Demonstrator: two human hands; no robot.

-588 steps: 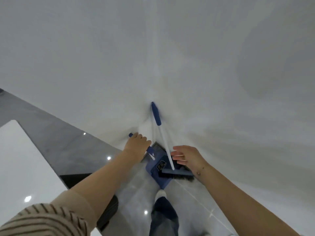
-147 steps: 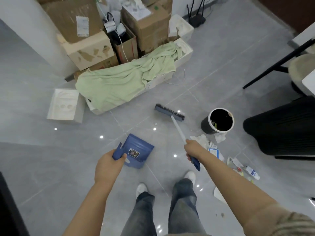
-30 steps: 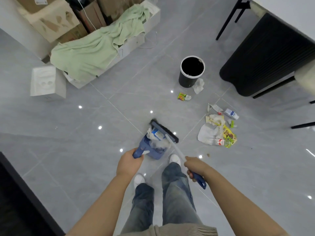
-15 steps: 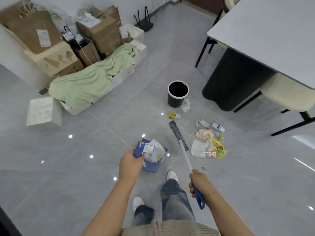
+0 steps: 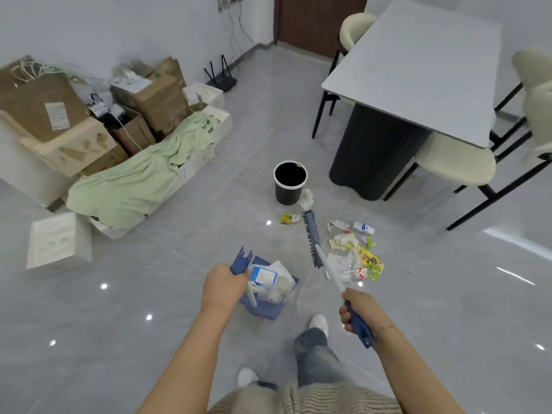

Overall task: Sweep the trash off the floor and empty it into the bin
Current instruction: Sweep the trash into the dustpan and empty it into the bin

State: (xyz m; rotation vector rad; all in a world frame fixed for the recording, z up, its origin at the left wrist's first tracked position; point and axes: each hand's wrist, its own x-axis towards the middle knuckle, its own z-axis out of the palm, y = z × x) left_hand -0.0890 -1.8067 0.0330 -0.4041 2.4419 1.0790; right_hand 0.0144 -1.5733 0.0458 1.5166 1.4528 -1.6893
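Far ahead and left of the hands, brown cardboard boxes (image 5: 155,97) are stacked against the white wall, with a pale green cloth (image 5: 140,177) draped over a white box. A white moulded foam block (image 5: 56,240) lies well left. Ahead to the right stands a grey-topped table (image 5: 424,70) on a black ribbed base, cream chairs (image 5: 457,159) beside it. A black router (image 5: 222,79) sits by the wall.

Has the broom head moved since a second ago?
Yes. The broom head has left the dustpan and swung toward the black bin, now beside the trash pile.
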